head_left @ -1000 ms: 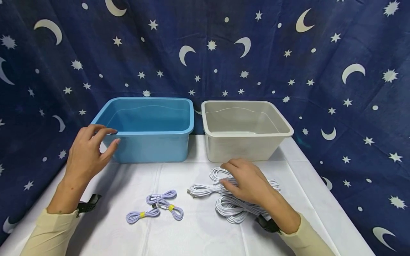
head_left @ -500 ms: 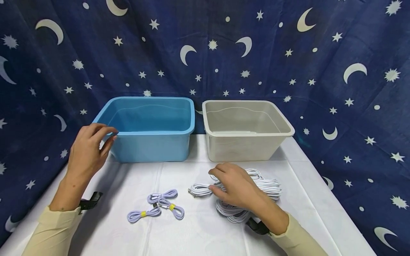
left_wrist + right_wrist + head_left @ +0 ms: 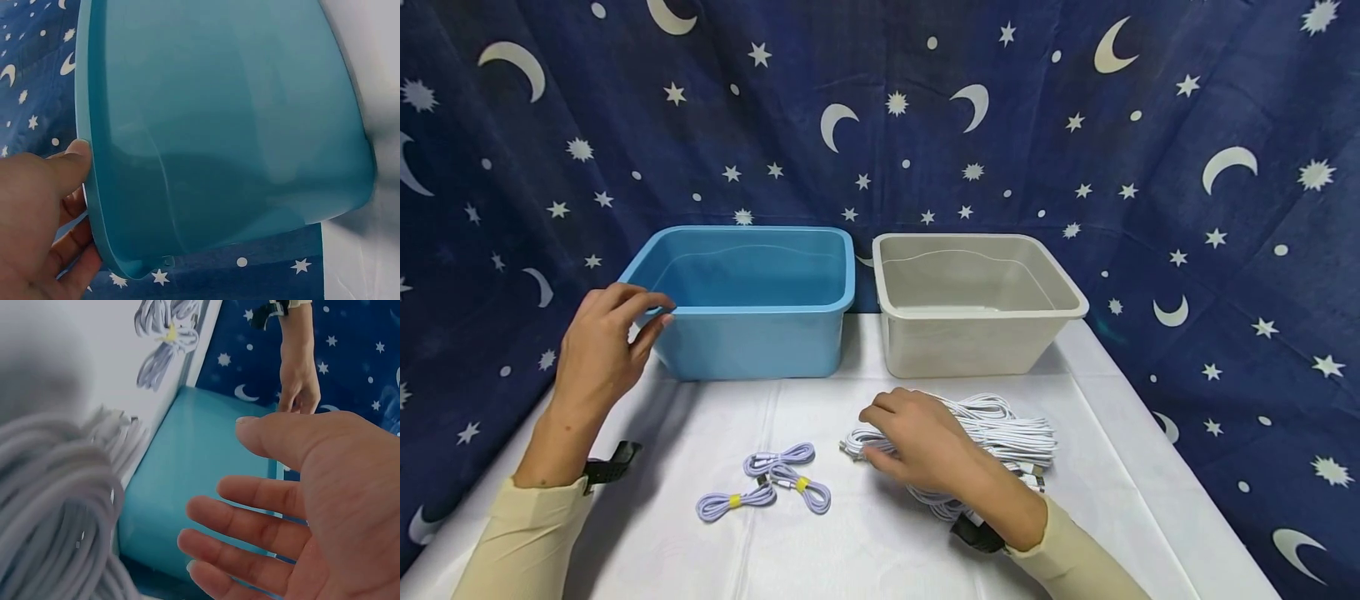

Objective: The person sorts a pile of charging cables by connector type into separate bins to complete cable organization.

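Observation:
My left hand [image 3: 601,348] pinches the front left rim of the blue plastic bin [image 3: 756,343]. In the left wrist view the thumb [image 3: 76,156] lies on the rim, with the fingers curled behind it. My right hand [image 3: 917,440] is over the left part of a pile of coiled white cables [image 3: 1007,437], hiding some of them. In the right wrist view its fingers [image 3: 240,525] are spread, with nothing between them and the thumb. The cable coils [image 3: 56,481] appear beside the hand there.
A beige bin [image 3: 966,346] stands right of the blue one, behind the white cables. Three coiled lilac cables [image 3: 786,479], some with yellow ties, lie left of the pile on the white tablecloth [image 3: 850,550]. A dark blue moon-and-star curtain [image 3: 895,158] hangs behind.
My right hand has moved left across the white cables, uncovering more of the pile's right part. My left thumb has closed in against the blue bin's rim.

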